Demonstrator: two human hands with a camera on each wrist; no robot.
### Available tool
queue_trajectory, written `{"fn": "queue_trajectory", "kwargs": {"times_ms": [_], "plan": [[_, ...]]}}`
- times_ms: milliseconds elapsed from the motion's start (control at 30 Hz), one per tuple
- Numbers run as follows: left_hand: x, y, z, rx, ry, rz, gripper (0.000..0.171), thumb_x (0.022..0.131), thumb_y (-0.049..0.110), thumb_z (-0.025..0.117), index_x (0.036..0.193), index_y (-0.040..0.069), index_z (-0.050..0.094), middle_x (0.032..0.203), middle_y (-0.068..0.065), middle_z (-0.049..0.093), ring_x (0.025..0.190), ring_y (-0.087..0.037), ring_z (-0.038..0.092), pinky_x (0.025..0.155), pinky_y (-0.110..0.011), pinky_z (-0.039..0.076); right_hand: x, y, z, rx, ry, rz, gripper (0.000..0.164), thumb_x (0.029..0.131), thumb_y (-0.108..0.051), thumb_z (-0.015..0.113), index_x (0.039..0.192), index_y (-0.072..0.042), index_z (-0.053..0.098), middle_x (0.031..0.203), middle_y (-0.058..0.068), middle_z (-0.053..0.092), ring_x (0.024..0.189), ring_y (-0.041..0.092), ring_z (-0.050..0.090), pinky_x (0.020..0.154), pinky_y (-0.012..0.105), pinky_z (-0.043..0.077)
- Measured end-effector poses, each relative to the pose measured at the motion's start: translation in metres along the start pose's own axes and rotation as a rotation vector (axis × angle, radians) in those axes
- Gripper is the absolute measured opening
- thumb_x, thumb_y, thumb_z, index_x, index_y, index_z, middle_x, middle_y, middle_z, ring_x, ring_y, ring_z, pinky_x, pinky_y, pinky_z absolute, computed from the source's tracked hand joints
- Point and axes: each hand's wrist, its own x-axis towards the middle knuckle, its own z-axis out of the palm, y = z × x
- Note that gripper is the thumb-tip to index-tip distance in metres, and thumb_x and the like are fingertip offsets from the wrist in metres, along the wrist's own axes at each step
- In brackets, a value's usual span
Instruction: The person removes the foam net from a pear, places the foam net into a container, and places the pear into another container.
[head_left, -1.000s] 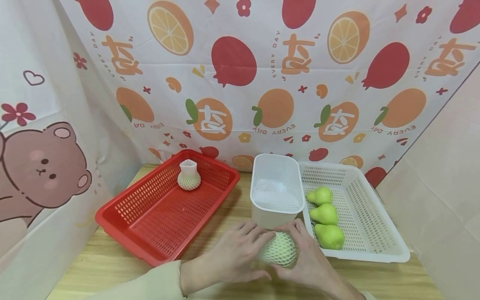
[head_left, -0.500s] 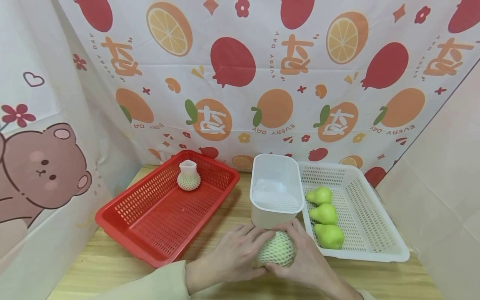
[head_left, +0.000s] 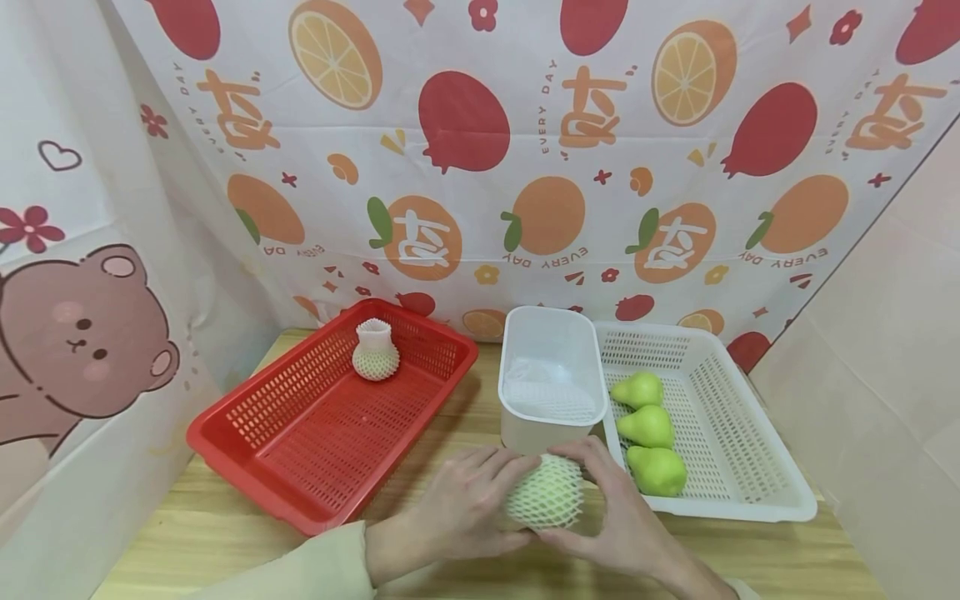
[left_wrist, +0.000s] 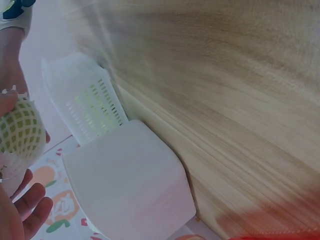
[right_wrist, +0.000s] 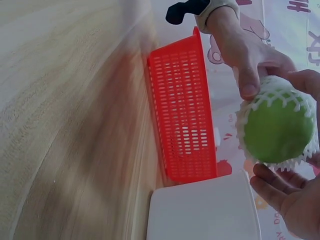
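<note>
At the near middle of the table [head_left: 225,525], between and below the containers: one netted fruit [head_left: 549,493], pale green, wearing a white foam net, raised in both hands. Left hand [head_left: 472,510]: grips the fruit's left side, fingers over the top, thumb against the net's edge in the right wrist view. Right hand [head_left: 622,525]: curved round the right side, fingers at the far side and thumb at the near, a gap showing under its palm, so a fingertip hold; probably lighter to let the stretchy net give. One end of the fruit bulges bare from the net, which may be why two hands are used: one to steady, one to work the rim. Far centre, just beyond the hands: one white tub [head_left: 525,435], white netting [head_left: 558,406] lying inside, presumably set there for easy reach. Right: one white basket [head_left: 723,454], three bare green pears [head_left: 647,427] in a row along its left side, the side nearest the hands. Left: one red basket [head_left: 322,442], set aslant, holding a second netted fruit [head_left: 376,362] near its far end, net gathered into an upright neck, seemingly kept apart from the bare ones. Behind: one fruit-printed curtain [head_left: 480,242].
</note>
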Motion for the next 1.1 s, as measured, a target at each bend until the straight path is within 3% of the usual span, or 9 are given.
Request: {"fn": "queue_trajectory", "kwargs": {"times_ms": [300,533,767,1100], "plan": [[-0.0022,-0.0029,-0.0003,-0.053,0.070,-0.007,0.090,0.054,0.063,0.095,0.124,0.014,0.066,0.097,0.006,0.073,0.085,-0.008,0.071,0.076,-0.024,0.061,0.0002,0.0054,-0.0034,0.128,0.021,-0.150,0.083,0.078,-0.022,0.094,0.148,-0.012,0.051,0.132,0.001,0.060,0.114,0.010,0.066,0.097,0.032,0.061],[-0.0038,-0.0015,0.0020,-0.043,0.058,-0.010,0.089,0.055,0.065,0.094,0.124,0.015,0.066,0.095,0.007,0.071,0.082,-0.007,0.068,0.075,-0.023,0.060,-0.0013,0.0061,-0.0041,0.133,0.013,-0.114,0.080,0.077,-0.020,0.094,0.145,-0.012,0.053,0.129,0.001,0.064,0.108,0.009,0.067,0.094,0.031,0.061],[-0.0028,0.0025,0.0011,-0.045,-0.001,-0.040,0.088,0.059,0.067,0.092,0.126,0.016,0.065,0.099,0.007,0.072,0.084,-0.007,0.069,0.074,-0.023,0.060,-0.0018,0.0079,-0.0024,0.106,0.037,-0.099,0.077,0.076,-0.023,0.094,0.142,-0.011,0.057,0.124,-0.001,0.066,0.102,0.008,0.066,0.091,0.027,0.060],[0.0007,0.0057,0.0022,-0.047,-0.069,-0.061,0.096,0.055,0.065,0.095,0.130,0.015,0.061,0.108,0.006,0.072,0.089,-0.008,0.069,0.076,-0.024,0.061,-0.0008,0.0071,0.0008,0.090,0.055,-0.091,0.074,0.077,-0.027,0.094,0.140,-0.010,0.059,0.122,-0.003,0.067,0.100,0.007,0.067,0.090,0.028,0.061]]}}
